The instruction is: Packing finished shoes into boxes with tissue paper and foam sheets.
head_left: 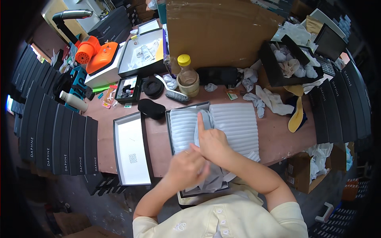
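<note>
A dark shoebox (172,141) lies in front of me, lined with white ribbed padding (234,127) that folds out over its right side. Crumpled grey tissue paper (214,180) fills its near end. My right hand (214,146) is over the box, index finger stretched forward against a pale grey piece (205,119) I cannot make out fully; the other fingers are curled. Just left and nearer, my left hand (186,170) is smeared by motion, its fingers seemingly bent. Whether it holds anything is not visible. A box lid (133,154), white inside, lies to the left.
Stacks of dark shoeboxes (59,139) flank the table, with another stack (333,103) at right. Behind the open box are a yellow-capped bottle (184,65), a brush (176,95), a black rounded pad (151,109) and a cardboard panel (222,35). Insoles (297,117) lie right.
</note>
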`<state>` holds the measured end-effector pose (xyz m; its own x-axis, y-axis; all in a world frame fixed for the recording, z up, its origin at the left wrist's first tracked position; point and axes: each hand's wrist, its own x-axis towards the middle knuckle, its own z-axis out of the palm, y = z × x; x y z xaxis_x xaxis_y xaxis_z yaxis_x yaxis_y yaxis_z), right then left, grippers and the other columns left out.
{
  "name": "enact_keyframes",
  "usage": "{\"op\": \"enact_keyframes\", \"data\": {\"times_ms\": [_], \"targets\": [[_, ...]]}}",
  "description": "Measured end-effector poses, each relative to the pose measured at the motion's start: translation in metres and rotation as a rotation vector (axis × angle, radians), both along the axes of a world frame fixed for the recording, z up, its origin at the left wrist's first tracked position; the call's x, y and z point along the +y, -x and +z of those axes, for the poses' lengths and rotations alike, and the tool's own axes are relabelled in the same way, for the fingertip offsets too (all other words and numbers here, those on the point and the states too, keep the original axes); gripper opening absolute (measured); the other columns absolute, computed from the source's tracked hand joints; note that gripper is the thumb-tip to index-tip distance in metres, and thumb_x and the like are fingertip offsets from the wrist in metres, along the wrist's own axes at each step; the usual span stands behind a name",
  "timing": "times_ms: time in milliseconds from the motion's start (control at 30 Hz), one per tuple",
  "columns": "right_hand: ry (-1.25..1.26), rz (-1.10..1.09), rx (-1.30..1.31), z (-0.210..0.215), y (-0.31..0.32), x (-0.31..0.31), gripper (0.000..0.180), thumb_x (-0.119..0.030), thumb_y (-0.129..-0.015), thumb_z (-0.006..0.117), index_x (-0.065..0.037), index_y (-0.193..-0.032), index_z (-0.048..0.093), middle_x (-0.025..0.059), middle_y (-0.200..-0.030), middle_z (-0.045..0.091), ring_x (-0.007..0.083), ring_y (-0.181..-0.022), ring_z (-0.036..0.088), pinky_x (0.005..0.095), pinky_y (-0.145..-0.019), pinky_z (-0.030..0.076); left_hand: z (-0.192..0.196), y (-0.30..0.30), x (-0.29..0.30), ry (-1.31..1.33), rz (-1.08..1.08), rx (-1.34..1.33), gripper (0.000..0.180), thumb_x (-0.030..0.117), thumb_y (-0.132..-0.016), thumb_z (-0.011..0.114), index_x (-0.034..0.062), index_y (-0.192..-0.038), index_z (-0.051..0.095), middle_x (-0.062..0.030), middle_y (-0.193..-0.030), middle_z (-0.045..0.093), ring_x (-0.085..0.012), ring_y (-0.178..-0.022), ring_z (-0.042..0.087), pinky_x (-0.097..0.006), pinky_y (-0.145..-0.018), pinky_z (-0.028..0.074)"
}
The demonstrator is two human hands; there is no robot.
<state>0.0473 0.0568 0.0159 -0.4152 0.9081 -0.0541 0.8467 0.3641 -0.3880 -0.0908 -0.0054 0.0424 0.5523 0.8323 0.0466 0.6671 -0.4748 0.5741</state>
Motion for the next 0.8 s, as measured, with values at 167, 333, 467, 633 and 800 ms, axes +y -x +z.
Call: {"op": "enact_keyframes", "data": {"times_ms": [167, 333, 467, 633, 800], "targets": [[0.088, -0.086, -0.074, -0.011, 0.013, -0.008, 0.098, -0.031, -0.072, 0.07, 0.017, -0.136, 0.013, 0.0155, -0.069, 0.064, 0.0274, -0.062, 0.065, 0.0365, -0.056, 0.053, -0.057, 0.028, 0.017, -0.408, 0.078, 0.201, 0.023, 0.012, -0.065, 0.063, 0.0027, -0.085, 0.055, -0.0128, -0.093, 0.055, -0.0331, -0.11, 0.049, -0.055, -0.097, 0.033], [-0.025, -0.147, 0.0, -0.034, 0.01, -0.03, 0.089, -0.013, -0.072, 0.068, 0.002, -0.143, 0.015, 0.0217, -0.085, 0.064, 0.0289, -0.063, 0.065, 0.0371, -0.059, 0.053, -0.058, 0.029, 0.014, -0.365, 0.162, 0.108, 0.022, 0.005, -0.065, 0.059, 0.003, -0.087, 0.055, -0.0122, -0.094, 0.055, -0.0344, -0.111, 0.049, -0.049, -0.099, 0.036], [-0.05, -0.263, 0.642, 0.033, -0.011, -0.022, 0.086, -0.002, -0.071, 0.067, -0.006, -0.144, 0.022, 0.0245, -0.104, 0.061, 0.0291, -0.076, 0.066, 0.0338, -0.069, 0.053, -0.056, 0.054, 0.015, -0.279, 0.204, 0.019, 0.015, 0.005, -0.071, 0.059, 0.0012, -0.085, 0.055, -0.0154, -0.096, 0.056, -0.0368, -0.113, 0.048, -0.046, -0.099, 0.038], [0.139, 0.039, 1.346, 0.047, -0.022, 0.013, 0.07, -0.001, -0.077, 0.066, -0.004, -0.14, 0.033, 0.0126, -0.121, 0.054, 0.0156, -0.104, 0.055, 0.027, -0.085, 0.047, -0.035, 0.064, 0.033, 0.184, 0.397, -1.146, 0.06, 0.035, -0.087, 0.058, 0.0017, -0.133, 0.039, -0.0156, -0.131, 0.047, -0.0319, -0.123, 0.045, -0.044, -0.101, 0.038], [0.261, -0.114, 1.477, 0.064, 0.005, -0.005, 0.055, -0.004, -0.083, 0.064, 0.001, -0.131, 0.04, 0.014, -0.119, 0.05, 0.0176, -0.098, 0.056, 0.0281, -0.085, 0.047, 0.008, 0.034, 0.07, 0.774, 0.41, -1.792, 0.06, 0.048, -0.09, 0.047, 0.0068, -0.134, 0.04, -0.0122, -0.126, 0.053, -0.0268, -0.111, 0.055, -0.041, -0.096, 0.044]]}}
